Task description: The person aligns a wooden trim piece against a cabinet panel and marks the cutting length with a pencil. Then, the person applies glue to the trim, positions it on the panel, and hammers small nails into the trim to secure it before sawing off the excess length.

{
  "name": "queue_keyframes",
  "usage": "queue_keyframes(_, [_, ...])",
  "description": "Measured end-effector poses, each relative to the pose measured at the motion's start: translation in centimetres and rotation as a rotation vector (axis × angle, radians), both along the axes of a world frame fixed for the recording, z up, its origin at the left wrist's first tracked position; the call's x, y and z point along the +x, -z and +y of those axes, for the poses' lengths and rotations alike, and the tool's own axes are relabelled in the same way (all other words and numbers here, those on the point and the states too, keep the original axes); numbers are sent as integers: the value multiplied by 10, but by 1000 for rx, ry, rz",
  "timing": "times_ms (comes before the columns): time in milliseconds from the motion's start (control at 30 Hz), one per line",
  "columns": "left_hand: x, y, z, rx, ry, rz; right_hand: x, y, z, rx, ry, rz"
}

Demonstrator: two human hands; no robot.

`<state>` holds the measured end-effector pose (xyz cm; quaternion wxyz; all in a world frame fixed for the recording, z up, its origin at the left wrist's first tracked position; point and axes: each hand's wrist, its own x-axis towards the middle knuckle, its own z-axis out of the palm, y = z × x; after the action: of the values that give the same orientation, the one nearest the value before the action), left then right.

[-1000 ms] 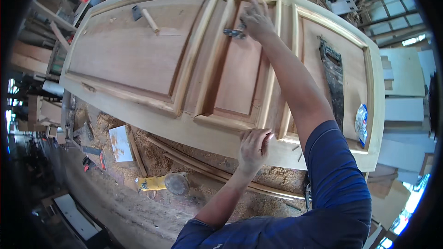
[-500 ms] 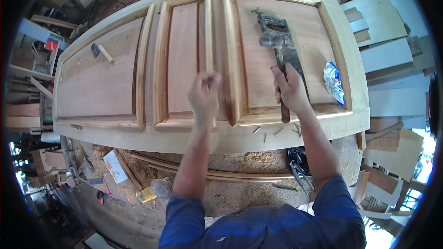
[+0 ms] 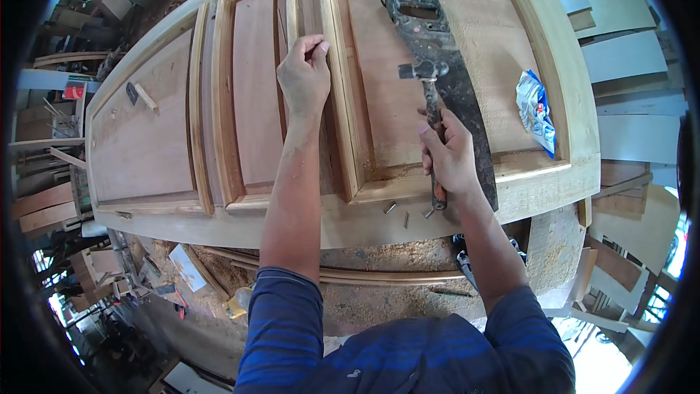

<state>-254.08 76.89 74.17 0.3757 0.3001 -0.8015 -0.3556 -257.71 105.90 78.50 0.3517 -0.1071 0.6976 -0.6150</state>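
Observation:
A pale wooden panelled door (image 3: 525, 193) lies flat before me. My right hand (image 3: 452, 149) is wrapped round the handle of a hammer (image 3: 424, 71), its metal head pointing away from me. Under the hammer, a dark-bladed handsaw (image 3: 469, 102) rests across the right panel. My left hand (image 3: 306, 76) is closed in a pinch at the moulding (image 3: 292, 7) on the right side of the middle panel. Whatever its fingertips hold, if anything, is too small to make out. Several small metal pins (image 3: 391, 208) lie on the door's near rail.
A blue and white plastic packet (image 3: 536, 113) sits on the right panel. On the left panel lies a small tool with a dark head (image 3: 132, 93) beside a pale wooden piece (image 3: 148, 98). Sawdust and wood strips (image 3: 394, 277) cover the bench below the door. Boards (image 3: 623, 95) are stacked at right.
My left hand has moved away from me along the door to the moulding. The hammer, blurred before, now shows sharply in my right hand. The whole view has shifted a little.

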Motion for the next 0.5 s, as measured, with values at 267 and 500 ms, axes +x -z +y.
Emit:
queue_keyframes(267, [1,4,-1,-53,-2,8,-3,-9,0,-178,7,-90])
queue_keyframes(500, [1,2,1,-60,-3,2,-22,-30,-9,-130,-122,210])
